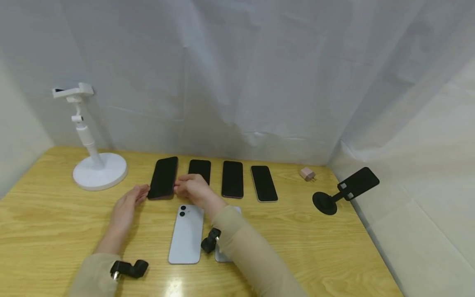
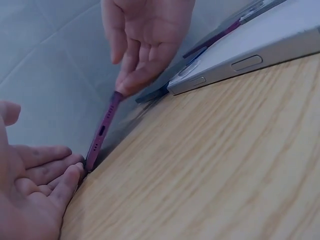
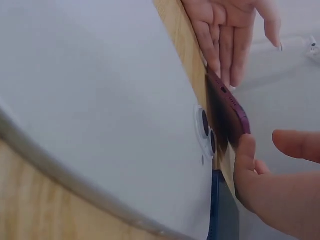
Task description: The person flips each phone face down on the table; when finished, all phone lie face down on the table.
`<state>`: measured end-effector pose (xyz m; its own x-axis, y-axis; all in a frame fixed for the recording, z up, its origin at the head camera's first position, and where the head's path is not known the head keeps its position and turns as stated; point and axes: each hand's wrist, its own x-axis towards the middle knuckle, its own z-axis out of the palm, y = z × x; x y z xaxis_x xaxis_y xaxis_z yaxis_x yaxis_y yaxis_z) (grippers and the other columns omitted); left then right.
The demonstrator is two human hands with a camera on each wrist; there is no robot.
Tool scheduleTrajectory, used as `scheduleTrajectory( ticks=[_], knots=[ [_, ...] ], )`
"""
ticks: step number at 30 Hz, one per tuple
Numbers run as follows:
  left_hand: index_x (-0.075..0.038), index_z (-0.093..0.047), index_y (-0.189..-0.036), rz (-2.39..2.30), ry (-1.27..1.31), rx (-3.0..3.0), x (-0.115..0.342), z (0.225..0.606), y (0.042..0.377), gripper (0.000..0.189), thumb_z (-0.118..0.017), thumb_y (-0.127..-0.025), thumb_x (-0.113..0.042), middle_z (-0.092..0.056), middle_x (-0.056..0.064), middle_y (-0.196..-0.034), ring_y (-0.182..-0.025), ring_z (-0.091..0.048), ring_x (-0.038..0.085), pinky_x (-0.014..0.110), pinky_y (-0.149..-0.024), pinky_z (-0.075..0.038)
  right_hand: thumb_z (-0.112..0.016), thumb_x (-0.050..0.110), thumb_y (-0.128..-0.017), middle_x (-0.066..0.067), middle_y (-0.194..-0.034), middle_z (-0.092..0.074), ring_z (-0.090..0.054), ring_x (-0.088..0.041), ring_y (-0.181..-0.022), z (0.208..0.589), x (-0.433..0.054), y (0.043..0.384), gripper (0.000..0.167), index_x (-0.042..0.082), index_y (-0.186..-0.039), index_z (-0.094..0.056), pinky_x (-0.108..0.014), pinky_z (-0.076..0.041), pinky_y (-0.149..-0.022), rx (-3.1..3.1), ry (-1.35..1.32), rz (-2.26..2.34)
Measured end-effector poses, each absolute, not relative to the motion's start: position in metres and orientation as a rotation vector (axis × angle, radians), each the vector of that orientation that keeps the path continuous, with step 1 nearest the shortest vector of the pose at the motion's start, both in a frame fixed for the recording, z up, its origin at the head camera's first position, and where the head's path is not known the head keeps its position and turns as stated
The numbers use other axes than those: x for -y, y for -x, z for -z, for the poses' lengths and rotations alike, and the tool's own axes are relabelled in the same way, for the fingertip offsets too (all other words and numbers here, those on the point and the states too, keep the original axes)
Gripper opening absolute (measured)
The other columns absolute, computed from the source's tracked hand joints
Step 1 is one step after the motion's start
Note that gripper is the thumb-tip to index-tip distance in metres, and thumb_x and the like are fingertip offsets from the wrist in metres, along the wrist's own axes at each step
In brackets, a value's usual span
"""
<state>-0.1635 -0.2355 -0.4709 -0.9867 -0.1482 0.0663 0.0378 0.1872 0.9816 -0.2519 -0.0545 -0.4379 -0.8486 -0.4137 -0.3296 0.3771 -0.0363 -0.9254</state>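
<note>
A dark-screened smartphone with a purple frame (image 1: 163, 178) stands tilted on its left long edge at the back of the table, its right edge lifted. Under that raised edge, fingertips of my right hand (image 1: 196, 189) touch the phone, the thumb held apart from it. Along the lower edge, the outstretched fingers of my left hand (image 1: 126, 208) meet the phone at the tabletop. The left wrist view shows the purple bottom edge (image 2: 102, 131) slanting between both hands. A white smartphone (image 1: 186, 235) lies face down in front, its two camera lenses (image 3: 205, 123) close in the right wrist view.
A row of black-screened phones continues right: one partly behind my right hand (image 1: 200, 167), another (image 1: 232, 179), and a silver-edged one (image 1: 264, 183). My right sleeve covers much of a second pale phone (image 1: 222, 256). A white stand (image 1: 100, 171), pink charger (image 1: 307, 173) and black stand (image 1: 325, 203) flank them.
</note>
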Motion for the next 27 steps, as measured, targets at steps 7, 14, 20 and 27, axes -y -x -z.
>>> scheduleTrajectory(
  ticks=[7,14,20,27],
  knots=[
    [0.014,-0.04,-0.136,1.874,-0.094,2.375,0.235,0.469,0.163,0.07,-0.018,-0.104,-0.045,-0.044,0.028,-0.138,-0.126,-0.043,0.034,0.01,-0.094,-0.039,-0.055,-0.012,-0.086,-0.01,-0.119,-0.061,-0.061,-0.021,-0.103,0.428,0.062,0.249,0.05,-0.003,-0.135,-0.049,-0.041,-0.047,-0.095,-1.763,0.193,1.894],
    [0.008,-0.041,-0.138,1.858,-0.063,2.401,0.236,0.471,0.164,0.068,-0.017,-0.104,-0.045,-0.045,0.025,-0.139,-0.127,-0.043,0.035,0.027,-0.103,-0.039,-0.055,-0.015,-0.087,-0.007,-0.108,-0.059,-0.062,-0.023,-0.095,0.422,0.074,0.247,0.054,-0.001,-0.138,-0.046,-0.032,-0.052,-0.087,-1.779,0.338,1.812],
    [0.005,-0.043,-0.138,1.879,-0.113,2.323,0.235,0.47,0.162,0.063,-0.021,-0.105,-0.043,-0.046,0.023,-0.139,-0.116,-0.054,0.014,0.018,-0.097,-0.041,-0.055,-0.015,-0.084,-0.005,-0.106,-0.058,-0.062,-0.019,-0.09,0.423,0.083,0.243,0.061,0.003,-0.141,-0.044,-0.027,-0.053,-0.08,-1.799,0.394,1.784],
    [0.006,-0.042,-0.138,1.961,-0.212,2.168,0.233,0.468,0.158,0.059,-0.031,-0.104,-0.041,-0.047,0.024,-0.135,-0.097,-0.058,-0.006,0.013,-0.092,-0.042,-0.055,-0.014,-0.082,-0.005,-0.107,-0.057,-0.06,-0.021,-0.088,0.426,0.091,0.239,0.067,0.01,-0.144,-0.043,-0.032,-0.054,-0.08,-1.787,0.428,1.746]
  ],
)
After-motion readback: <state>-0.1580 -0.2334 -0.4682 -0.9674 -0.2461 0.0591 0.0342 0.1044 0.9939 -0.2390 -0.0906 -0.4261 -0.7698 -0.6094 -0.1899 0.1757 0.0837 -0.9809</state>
